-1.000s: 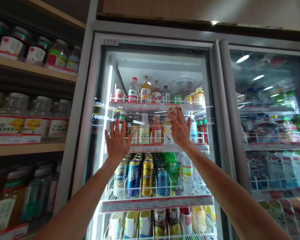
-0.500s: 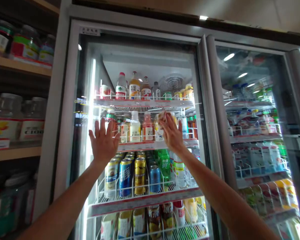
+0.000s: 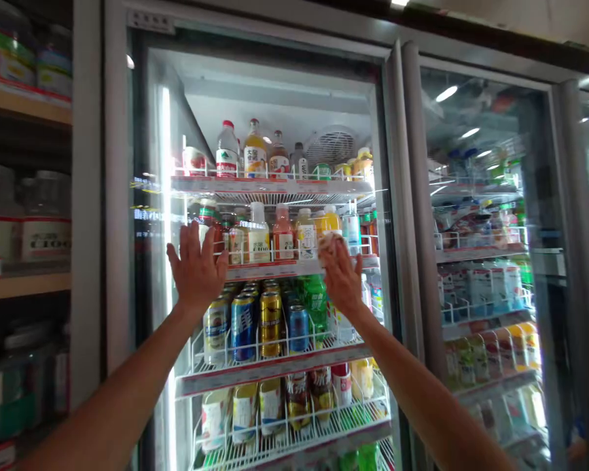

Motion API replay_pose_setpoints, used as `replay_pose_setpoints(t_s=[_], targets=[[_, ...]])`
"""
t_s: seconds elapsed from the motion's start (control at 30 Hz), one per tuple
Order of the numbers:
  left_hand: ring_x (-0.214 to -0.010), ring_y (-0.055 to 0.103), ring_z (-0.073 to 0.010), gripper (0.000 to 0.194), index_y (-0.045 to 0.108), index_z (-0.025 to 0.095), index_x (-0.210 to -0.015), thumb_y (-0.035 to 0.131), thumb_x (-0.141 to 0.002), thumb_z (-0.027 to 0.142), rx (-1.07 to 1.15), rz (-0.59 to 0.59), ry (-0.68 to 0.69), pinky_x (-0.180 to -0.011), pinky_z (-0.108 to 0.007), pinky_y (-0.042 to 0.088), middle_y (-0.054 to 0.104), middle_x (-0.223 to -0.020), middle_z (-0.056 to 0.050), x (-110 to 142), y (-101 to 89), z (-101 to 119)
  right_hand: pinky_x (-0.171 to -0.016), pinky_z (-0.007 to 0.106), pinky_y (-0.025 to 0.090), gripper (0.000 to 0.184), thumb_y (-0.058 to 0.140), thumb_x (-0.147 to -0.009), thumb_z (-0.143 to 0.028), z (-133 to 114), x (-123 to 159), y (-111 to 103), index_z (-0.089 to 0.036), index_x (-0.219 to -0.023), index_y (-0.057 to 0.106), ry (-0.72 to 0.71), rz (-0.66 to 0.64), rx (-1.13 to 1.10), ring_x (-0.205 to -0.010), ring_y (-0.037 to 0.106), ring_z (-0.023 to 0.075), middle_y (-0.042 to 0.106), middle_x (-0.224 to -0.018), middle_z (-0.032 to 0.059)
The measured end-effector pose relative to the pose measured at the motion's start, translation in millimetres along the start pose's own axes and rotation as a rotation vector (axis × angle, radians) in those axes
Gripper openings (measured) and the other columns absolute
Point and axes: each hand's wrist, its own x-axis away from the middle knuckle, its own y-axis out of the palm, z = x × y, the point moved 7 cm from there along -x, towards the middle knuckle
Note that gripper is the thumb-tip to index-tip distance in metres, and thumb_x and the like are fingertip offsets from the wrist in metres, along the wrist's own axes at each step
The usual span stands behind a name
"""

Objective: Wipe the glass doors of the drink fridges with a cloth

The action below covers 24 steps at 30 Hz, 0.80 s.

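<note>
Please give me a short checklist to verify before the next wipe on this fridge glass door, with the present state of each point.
1. Left hand flat on the glass door, fingers spread: ok.
2. Right hand presses the cloth on the glass: ok.
3. Door shut against its frame: it looks so, ok.
4. Cloth clean or damp enough: cannot tell.
5. Glass free of smears: cannot tell, reflections hide it.

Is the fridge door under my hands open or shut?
Shut: the glass door sits flush in its frame, left hand flat on it, right hand pressing a cloth.
</note>
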Motion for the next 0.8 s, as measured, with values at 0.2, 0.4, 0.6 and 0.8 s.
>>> replay_pose_setpoints(t_s=[0.2, 0.4, 0.6, 0.8], targets=[[-0.14, 0.015, -0.0275, 0.062, 0.019, 0.027, -0.144, 0.044, -0.088, 0.038, 0.016, -0.022, 0.057, -0.111, -0.053, 0.012, 0.021, -0.151, -0.01, 67, -3.8, 14, -0.104, 0.059, 0.023, 0.048, 0.034, -0.089, -0.024, 21, 20, -7, -0.027, -0.137, 0.036, 0.309, 0.142, -0.004, -0.137, 0.028, 0.0262, 0.028, -0.149, 0.012], [-0.14, 0.016, -0.0277, 0.064, 0.018, 0.029, -0.144, 0.046, -0.087, 0.037, 0.02, -0.028, 0.047, -0.111, -0.054, 0.013, 0.021, -0.151, -0.009, 77, -0.9, 16, -0.11, 0.052, 0.018, 0.048, 0.038, -0.087, -0.021, -23, 39, 2, -0.032, -0.133, 0.042, -0.023, -0.036, -0.018, -0.136, 0.029, 0.0217, 0.029, -0.149, 0.0042], [-0.14, 0.015, -0.0269, 0.061, 0.025, 0.027, -0.142, 0.045, -0.087, 0.039, 0.051, -0.051, 0.02, -0.112, -0.052, 0.01, 0.021, -0.151, -0.008, 77, 0.5, 13, -0.103, 0.061, 0.023, 0.051, 0.035, -0.088, -0.025, 32, 61, -8, -0.025, -0.139, 0.033, 0.371, 0.107, 0.034, -0.137, 0.026, 0.0283, 0.023, -0.15, 0.0134], [-0.14, 0.013, -0.0265, 0.06, 0.027, 0.022, -0.142, 0.044, -0.087, 0.04, 0.017, -0.075, 0.028, -0.112, -0.051, 0.009, 0.021, -0.151, -0.011, 79, 2.1, 13, -0.111, 0.052, 0.017, 0.046, 0.042, -0.087, -0.024, -41, 88, 8, -0.034, -0.132, 0.043, -0.02, -0.117, -0.058, -0.137, 0.028, 0.0216, 0.032, -0.148, 0.0034]])
